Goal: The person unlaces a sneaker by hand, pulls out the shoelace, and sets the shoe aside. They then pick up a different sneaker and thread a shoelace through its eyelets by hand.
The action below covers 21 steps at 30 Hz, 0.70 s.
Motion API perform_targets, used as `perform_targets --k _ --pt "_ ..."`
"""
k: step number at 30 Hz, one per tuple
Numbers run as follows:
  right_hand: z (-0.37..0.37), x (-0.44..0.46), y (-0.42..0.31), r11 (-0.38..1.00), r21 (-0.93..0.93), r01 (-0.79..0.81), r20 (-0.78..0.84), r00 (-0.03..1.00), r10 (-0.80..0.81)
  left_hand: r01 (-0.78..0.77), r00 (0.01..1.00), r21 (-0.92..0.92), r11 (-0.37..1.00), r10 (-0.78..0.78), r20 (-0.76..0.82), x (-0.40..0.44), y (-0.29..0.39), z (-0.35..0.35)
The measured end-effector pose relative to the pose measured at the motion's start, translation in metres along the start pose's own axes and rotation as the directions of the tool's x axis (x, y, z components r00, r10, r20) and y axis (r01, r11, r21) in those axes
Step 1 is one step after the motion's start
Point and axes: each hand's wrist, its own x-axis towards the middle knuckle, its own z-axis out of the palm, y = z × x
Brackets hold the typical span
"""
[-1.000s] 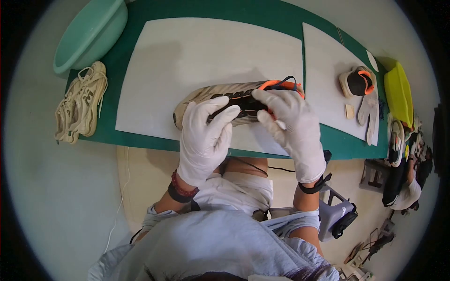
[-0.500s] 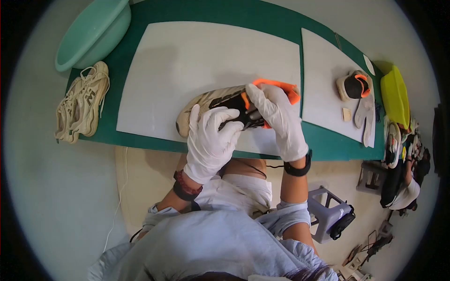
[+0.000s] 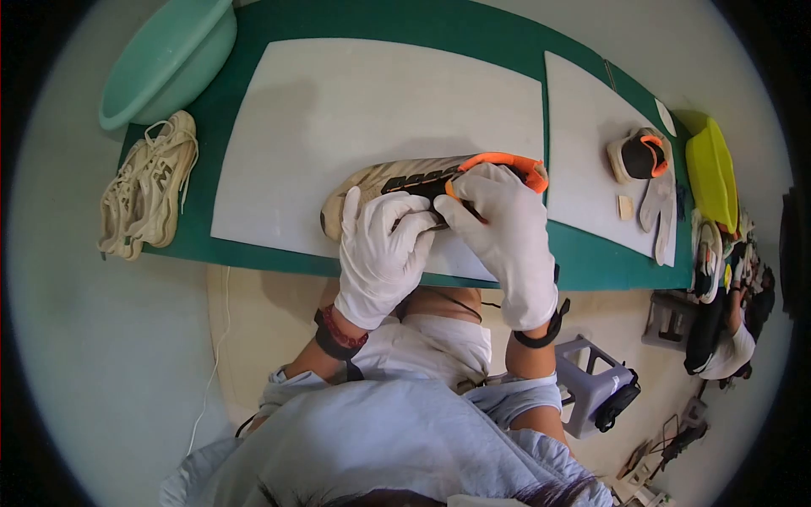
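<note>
A beige and black shoe with an orange collar lies on its side on the white board, toe to the left. My left hand, in a white glove, grips the shoe near its middle, fingers curled over the lacing area. My gloved right hand is closed on the shoe near the opening, thumb and fingers pinching at the tongue and laces. Both hands hide much of the lacing area.
Cream sneakers and a green basin stand at the left. On the right board are another shoe, insoles and a small beige block. Beyond are a yellow-green basin and a person.
My right hand first moved down and left, then shifted over the shoe's opening with its thumb lower. The dark lace loop above the collar is no longer visible.
</note>
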Motion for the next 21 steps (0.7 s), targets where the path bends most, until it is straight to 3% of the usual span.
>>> perform_targets --k 1,4,5,9,12,15,18,21 --pt "-0.004 -0.003 -0.009 0.990 0.144 0.003 -0.080 0.997 0.008 -0.001 1.000 -0.006 1.000 0.001 -0.022 -0.002 -0.001 -0.001" --pt "-0.010 -0.016 -0.010 0.976 0.168 -0.138 -0.197 0.966 0.170 -0.008 0.998 -0.003 1.000 0.008 -0.068 -0.004 -0.001 0.001" --pt "-0.011 -0.018 -0.003 0.961 0.121 -0.250 -0.213 0.939 0.271 -0.014 0.997 0.001 1.000 0.014 -0.080 -0.003 -0.002 0.001" --pt "-0.012 -0.041 0.032 0.959 0.174 -0.224 -0.421 0.863 0.278 -0.007 0.994 -0.048 0.999 0.002 -0.111 -0.010 0.000 -0.003" --pt "-0.022 -0.044 0.044 0.979 0.194 -0.063 -0.581 0.797 0.166 -0.014 0.993 -0.032 0.999 0.010 -0.116 -0.010 0.001 -0.010" --pt "-0.048 -0.033 0.050 0.988 -0.157 -0.014 -0.438 0.897 -0.056 -0.016 0.996 -0.012 1.000 0.015 -0.093 -0.010 0.002 -0.015" --pt "-0.056 -0.028 0.073 0.963 -0.264 0.060 -0.162 0.981 -0.106 0.022 0.994 -0.040 0.999 -0.026 -0.107 -0.014 -0.004 -0.018" --pt "-0.047 -0.023 0.093 0.991 -0.068 0.114 -0.085 0.989 -0.119 0.105 0.985 0.008 0.994 -0.103 -0.137 -0.026 -0.012 -0.024"
